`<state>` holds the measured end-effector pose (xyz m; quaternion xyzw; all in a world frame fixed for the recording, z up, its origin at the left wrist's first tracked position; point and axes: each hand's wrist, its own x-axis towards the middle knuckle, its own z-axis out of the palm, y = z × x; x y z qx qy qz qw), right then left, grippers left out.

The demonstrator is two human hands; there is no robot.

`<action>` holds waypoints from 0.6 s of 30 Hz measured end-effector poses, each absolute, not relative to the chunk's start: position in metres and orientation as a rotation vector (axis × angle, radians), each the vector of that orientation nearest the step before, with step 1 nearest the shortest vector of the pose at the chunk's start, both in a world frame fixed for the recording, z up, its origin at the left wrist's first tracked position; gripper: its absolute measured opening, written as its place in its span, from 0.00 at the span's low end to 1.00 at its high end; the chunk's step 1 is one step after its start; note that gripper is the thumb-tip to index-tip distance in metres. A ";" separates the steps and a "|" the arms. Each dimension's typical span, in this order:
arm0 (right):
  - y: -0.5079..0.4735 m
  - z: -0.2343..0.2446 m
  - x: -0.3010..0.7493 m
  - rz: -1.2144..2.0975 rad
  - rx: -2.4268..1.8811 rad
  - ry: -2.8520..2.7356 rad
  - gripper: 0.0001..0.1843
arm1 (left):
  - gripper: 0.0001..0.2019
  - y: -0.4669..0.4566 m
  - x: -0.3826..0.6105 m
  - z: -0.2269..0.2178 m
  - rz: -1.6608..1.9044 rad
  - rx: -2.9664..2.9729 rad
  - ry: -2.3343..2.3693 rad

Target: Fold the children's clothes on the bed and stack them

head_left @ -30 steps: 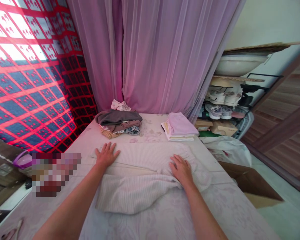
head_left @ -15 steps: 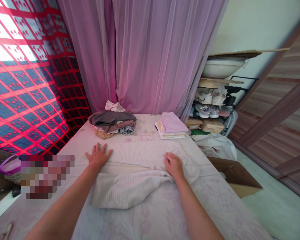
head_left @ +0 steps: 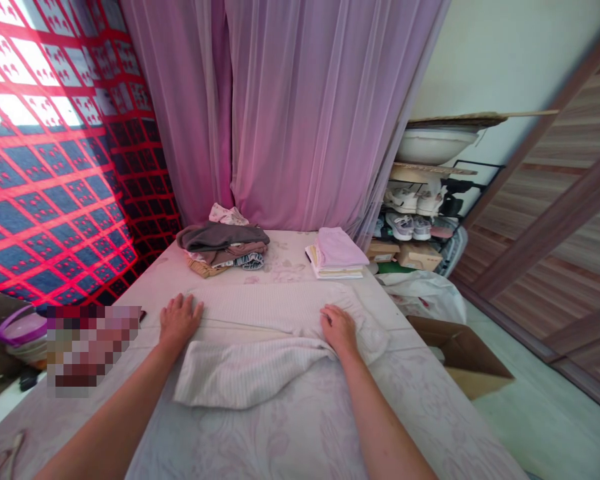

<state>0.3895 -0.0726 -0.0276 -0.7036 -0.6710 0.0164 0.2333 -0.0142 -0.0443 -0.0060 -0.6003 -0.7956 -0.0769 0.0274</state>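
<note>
White ribbed trousers (head_left: 260, 307) lie on the bed, one leg stretched straight and the nearer leg (head_left: 245, 373) bent and rumpled, with the waist end towards the right. My left hand (head_left: 181, 319) rests flat at the left hem of the far leg, its fingers extended and slightly apart. Near the waist end, my right hand (head_left: 339, 327) presses on the trousers with its fingers curled into the cloth. Its fingertips are partly hidden from view.
Beyond the trousers sit a pile of dark and brown clothes (head_left: 225, 243) and a neat stack topped with folded pink cloth (head_left: 341, 247). Purple curtains (head_left: 290, 120) hang behind. An open cardboard box (head_left: 460, 353) and a shoe rack (head_left: 415, 200) stand right of the bed.
My left hand has shifted slightly left and nearer, and its fingers are less spread. My right hand stays at the same part of the trousers. The camera view has shifted slightly.
</note>
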 end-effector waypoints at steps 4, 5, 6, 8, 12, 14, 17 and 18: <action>-0.074 -0.026 0.388 0.037 -1.924 -1.832 0.16 | 0.29 -0.044 -0.017 -0.006 -0.232 -1.867 -2.449; -0.074 -0.026 0.388 0.032 -1.918 -1.835 0.16 | 0.29 -0.044 -0.017 -0.006 -0.240 -1.857 -2.456; -0.074 -0.026 0.388 0.027 -1.913 -1.839 0.16 | 0.29 -0.044 -0.016 -0.006 -0.246 -1.843 -2.467; -0.074 -0.027 0.388 0.021 -1.906 -1.844 0.16 | 0.29 -0.044 -0.015 -0.006 -0.255 -1.813 -2.488; -0.074 -0.028 0.389 0.030 -1.903 -1.834 0.16 | 0.30 -0.045 -0.012 -0.005 -0.233 -1.807 -2.514; -0.074 -0.028 0.389 0.037 -1.903 -1.830 0.16 | 0.31 -0.046 -0.011 -0.004 -0.206 -1.820 -2.533; -0.073 -0.027 0.389 0.046 -1.900 -1.831 0.15 | 0.31 -0.046 -0.011 -0.003 -0.184 -1.833 -2.526; -0.073 -0.027 0.389 0.048 -1.899 -1.831 0.15 | 0.31 -0.046 -0.010 -0.003 -0.182 -1.835 -2.517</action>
